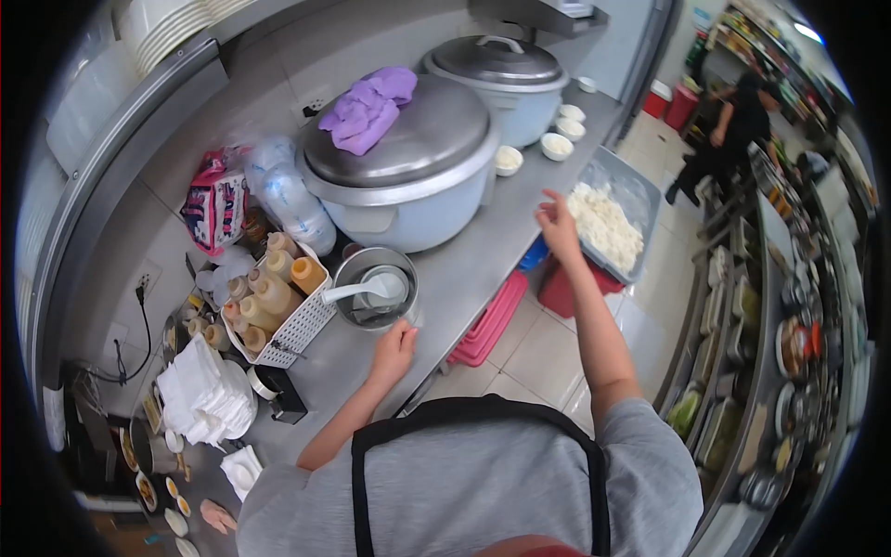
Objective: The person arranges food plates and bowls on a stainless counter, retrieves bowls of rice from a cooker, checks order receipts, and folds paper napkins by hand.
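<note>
My left hand [396,347] is beside the lower rim of a metal pot [411,306] on the steel counter, its fingers curled; whether they touch the pot is unclear. A white rice paddle [357,291] lies across the pot's top. My right hand [555,221] hangs over the counter's edge, fingers partly spread, with nothing visible in it. Just right of it is a grey tub [651,200] with white rice [608,226] inside. Small bowls of rice [557,147] stand on the counter behind that hand.
Two large lidded cookers [406,200] stand at the back, the nearer with a purple cloth [369,110] on top. A white basket [295,340] of sauce bottles is left of the pot. Pink lids [490,320] are below the counter. Another person [733,130] is far right.
</note>
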A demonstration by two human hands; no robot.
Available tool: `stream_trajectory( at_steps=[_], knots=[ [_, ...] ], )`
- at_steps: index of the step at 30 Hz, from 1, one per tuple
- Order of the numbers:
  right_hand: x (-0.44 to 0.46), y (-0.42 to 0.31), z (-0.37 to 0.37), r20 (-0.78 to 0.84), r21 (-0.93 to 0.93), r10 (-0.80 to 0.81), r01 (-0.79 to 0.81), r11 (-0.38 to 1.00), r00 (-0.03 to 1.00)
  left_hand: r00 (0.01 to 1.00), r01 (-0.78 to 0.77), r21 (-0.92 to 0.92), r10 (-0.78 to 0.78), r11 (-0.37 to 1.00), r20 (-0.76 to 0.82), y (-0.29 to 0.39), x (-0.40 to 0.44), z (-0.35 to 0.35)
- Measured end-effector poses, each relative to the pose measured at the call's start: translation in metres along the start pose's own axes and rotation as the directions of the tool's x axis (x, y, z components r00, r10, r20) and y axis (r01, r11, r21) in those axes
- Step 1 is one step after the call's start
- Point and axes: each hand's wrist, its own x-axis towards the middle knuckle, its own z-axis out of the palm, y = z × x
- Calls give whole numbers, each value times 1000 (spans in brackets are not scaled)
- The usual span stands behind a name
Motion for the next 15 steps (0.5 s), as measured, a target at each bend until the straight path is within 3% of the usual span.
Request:
stream_trajectory(
  at_steps=[3, 4, 5, 7, 8, 9, 11, 12, 13, 15],
  knots=[
    [83, 60, 19, -26, -138, 99, -102, 985, 995, 995, 60, -81, -66, 995, -69, 1, 23, 7],
    [106, 74, 31, -17, -246, 41, -44, 968, 999, 992, 58, -44, -63, 997, -113, -8, 27, 6],
    [133, 101, 45, 25, -227, -165, 166, 960, 986, 983, 74, -14, -75, 997, -169, -15, 24, 7],
    [180, 129, 75, 221, -324, -136, 205, 924, 966, 923, 206, -31, -205, 978, -326, -17, 22, 0],
    [198, 132, 89, 330, -396, -11, 149, 906, 944, 870, 313, -48, -306, 949, -385, -16, 10, 0],
    [215, 138, 101, 385, -459, -12, 203, 865, 923, 821, 317, -74, -313, 945, -478, -16, -1, 3],
    [255, 196, 141, 510, -588, -73, 410, 697, 857, 691, 441, -130, -428, 888, -583, -1, -20, 6],
    [284, 240, 169, 607, -657, 67, 452, 603, 792, 653, 511, -145, -492, 847, -575, 9, -35, 9],
    [294, 256, 185, 760, -609, 106, 645, 463, 641, 554, 554, -201, -538, 808, -636, 22, -48, 16],
    [285, 241, 196, 709, -693, 166, 633, 345, 686, 491, 537, -181, -479, 824, -728, 43, -63, 28]
  ],
)
